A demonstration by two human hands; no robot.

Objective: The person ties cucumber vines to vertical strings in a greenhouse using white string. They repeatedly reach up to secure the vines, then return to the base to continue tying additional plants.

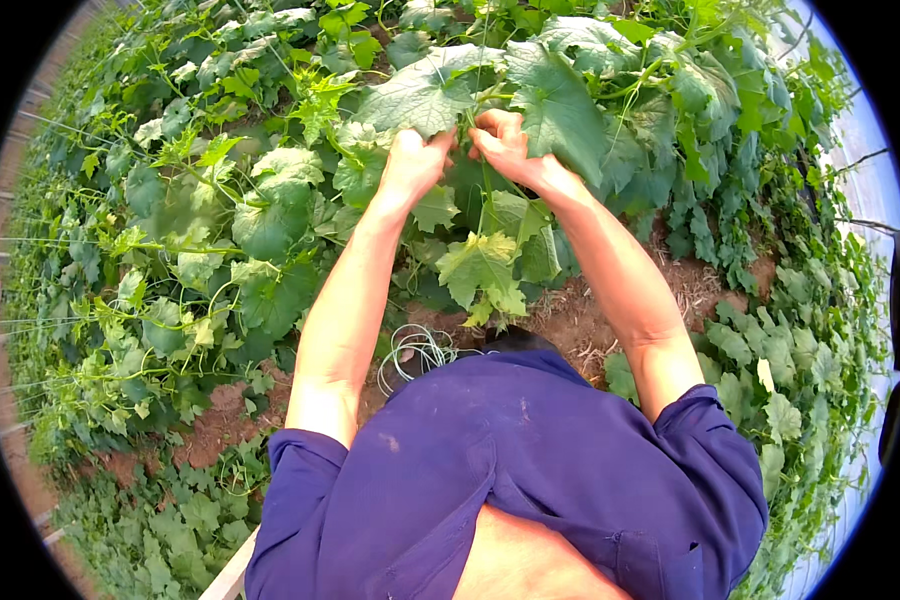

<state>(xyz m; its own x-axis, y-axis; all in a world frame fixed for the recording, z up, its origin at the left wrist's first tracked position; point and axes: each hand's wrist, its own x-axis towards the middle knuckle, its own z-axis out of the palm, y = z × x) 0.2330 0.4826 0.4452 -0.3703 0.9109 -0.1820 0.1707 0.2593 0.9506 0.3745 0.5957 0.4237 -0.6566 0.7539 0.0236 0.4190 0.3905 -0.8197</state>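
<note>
My left hand [418, 161] and my right hand [501, 142] are close together at a climbing vine stem [486, 187] under broad lobed leaves. The fingers of both hands are bent at the stem, and leaves partly cover the fingertips. What each one pinches is too small to tell. A large green leaf [420, 94] spreads just above my left hand, and another leaf [559, 105] hangs beside my right hand. Thin string [481, 45] runs upward from near the fingers. Below them hangs a yellowish-green leaf [478, 264].
A loose coil of pale green twine [412, 358] lies by my body. Dense rows of vines stand on both sides, with taut strings [37, 240] at the left. Brown soil with dry straw [577, 322] shows between the rows. Plastic sheeting [862, 180] rises at the right.
</note>
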